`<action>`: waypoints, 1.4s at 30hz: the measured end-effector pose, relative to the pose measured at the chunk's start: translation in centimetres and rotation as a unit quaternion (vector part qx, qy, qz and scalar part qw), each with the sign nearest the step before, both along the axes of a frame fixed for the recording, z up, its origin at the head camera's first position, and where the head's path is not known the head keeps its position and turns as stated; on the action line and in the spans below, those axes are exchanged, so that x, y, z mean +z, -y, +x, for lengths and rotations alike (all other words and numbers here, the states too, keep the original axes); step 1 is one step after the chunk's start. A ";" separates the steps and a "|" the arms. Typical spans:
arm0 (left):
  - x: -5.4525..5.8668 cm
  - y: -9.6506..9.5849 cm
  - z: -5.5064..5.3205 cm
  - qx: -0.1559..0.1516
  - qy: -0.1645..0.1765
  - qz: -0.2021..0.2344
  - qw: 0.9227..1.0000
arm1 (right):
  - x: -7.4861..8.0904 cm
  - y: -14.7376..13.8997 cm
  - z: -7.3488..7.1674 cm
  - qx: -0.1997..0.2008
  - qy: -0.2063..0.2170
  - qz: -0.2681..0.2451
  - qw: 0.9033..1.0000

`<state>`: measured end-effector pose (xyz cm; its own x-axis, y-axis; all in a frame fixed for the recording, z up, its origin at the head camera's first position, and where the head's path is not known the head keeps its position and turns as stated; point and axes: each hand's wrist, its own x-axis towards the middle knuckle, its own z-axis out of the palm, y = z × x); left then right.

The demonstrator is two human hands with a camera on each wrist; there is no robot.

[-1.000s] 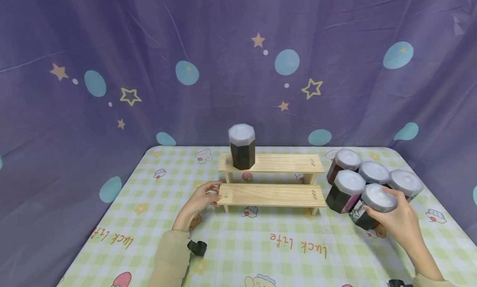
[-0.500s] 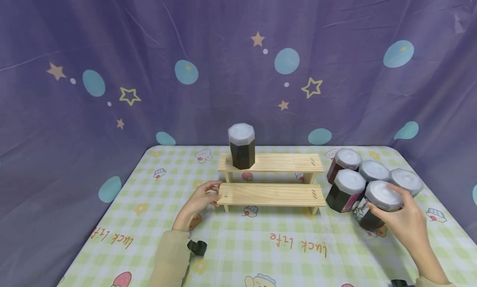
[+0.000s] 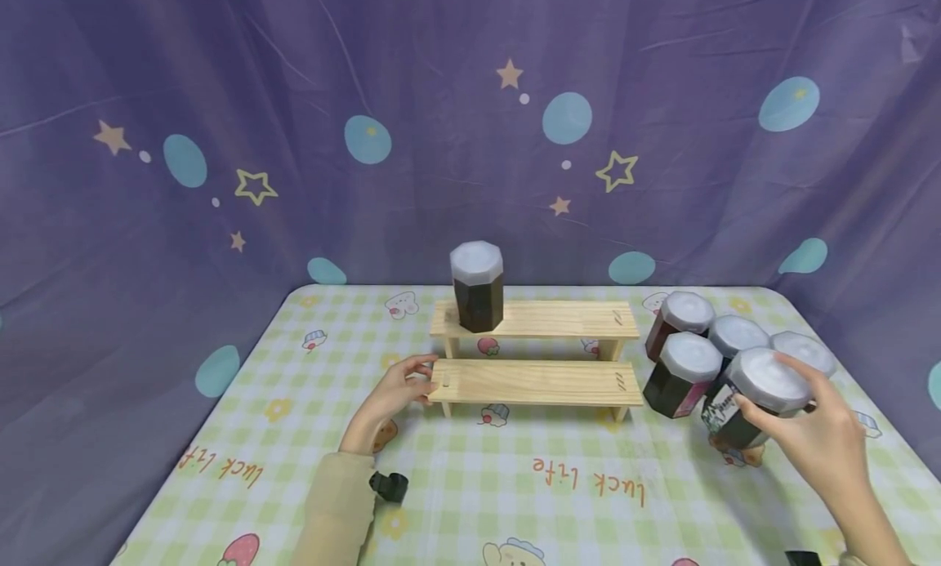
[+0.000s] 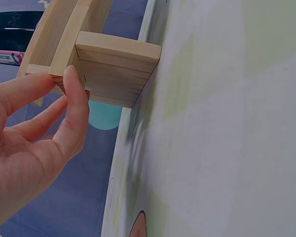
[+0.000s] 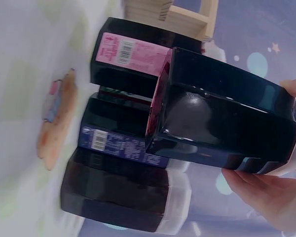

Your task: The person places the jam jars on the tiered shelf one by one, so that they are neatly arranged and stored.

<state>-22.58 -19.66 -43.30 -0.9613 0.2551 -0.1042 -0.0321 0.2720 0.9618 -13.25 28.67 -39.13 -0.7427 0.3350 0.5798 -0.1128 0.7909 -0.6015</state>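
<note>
A dark faceted jar [image 3: 746,419] with a frosted white lid and a printed label is held near its lid by my right hand [image 3: 827,435]. It tilts slightly, and the right wrist view shows the jar [image 5: 222,118] raised off the cloth. My left hand [image 3: 397,390] pinches the left end of the lower board [image 3: 537,382] of a two-step wooden rack; the left wrist view shows thumb and fingertips at that board's end [image 4: 69,57]. Another dark jar [image 3: 479,300] stands upright on the upper board [image 3: 562,319], towards its left.
Several similar white-lidded jars [image 3: 680,386] stand grouped at the right of the table, right beside the held one. A green-and-white checked cloth [image 3: 456,484] covers the table. Purple curtains [image 3: 470,125] hang behind and along the sides.
My right hand has lifted the jar and moved it slightly to the right, away from the jar at its left. The left hand stays on the rack.
</note>
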 end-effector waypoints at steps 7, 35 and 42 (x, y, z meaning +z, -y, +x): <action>0.0 0.1 0.0 0.001 0.002 0.001 1.000 | 2.8 1.7 1.1 -0.002 0.002 0.003 1.000; 2.4 -0.5 1.4 -0.013 0.013 0.002 1.000 | 6.3 5.2 0.8 0.093 0.000 -0.032 0.995; 1.2 -0.2 0.6 -0.002 0.014 0.003 1.000 | 6.4 6.3 -0.6 0.133 -0.011 -0.031 0.991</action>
